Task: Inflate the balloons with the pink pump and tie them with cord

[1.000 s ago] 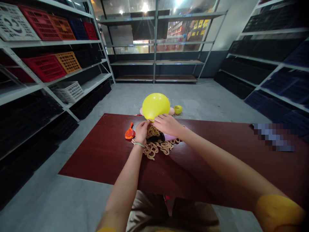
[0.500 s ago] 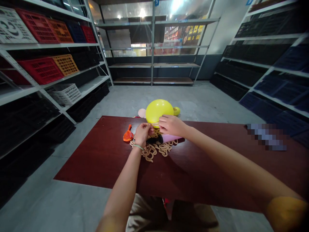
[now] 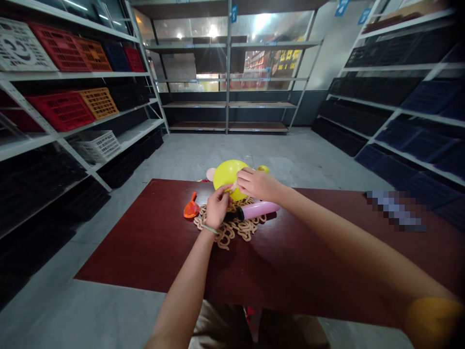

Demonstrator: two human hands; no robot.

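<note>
An inflated yellow balloon (image 3: 227,173) is at the table's far edge, just beyond both hands. My left hand (image 3: 218,206) is closed in a pinch at the balloon's near end, where its neck seems to be; the fingertips partly hide it. My right hand (image 3: 256,184) pinches a pale rubber band (image 3: 234,186) beside the left fingertips, against the balloon. Under the hands lies a heap of beige looped strands (image 3: 227,237), which look like rubber bands. Across the heap rests a hand pump (image 3: 259,210) with a pink barrel and black end. A deflated orange balloon (image 3: 191,207) lies left of it.
The dark red table (image 3: 138,242) spreads out to both sides. A blurred-out object (image 3: 394,211) lies at its right. Pink (image 3: 210,174) and yellow-green (image 3: 263,169) round things show past the far edge. Shelves with crates (image 3: 61,111) line the room.
The view has tilted up slightly. The yellow balloon has shifted a little left relative to the table, and the pale band between my hands is drawn closer to the balloon's neck.
</note>
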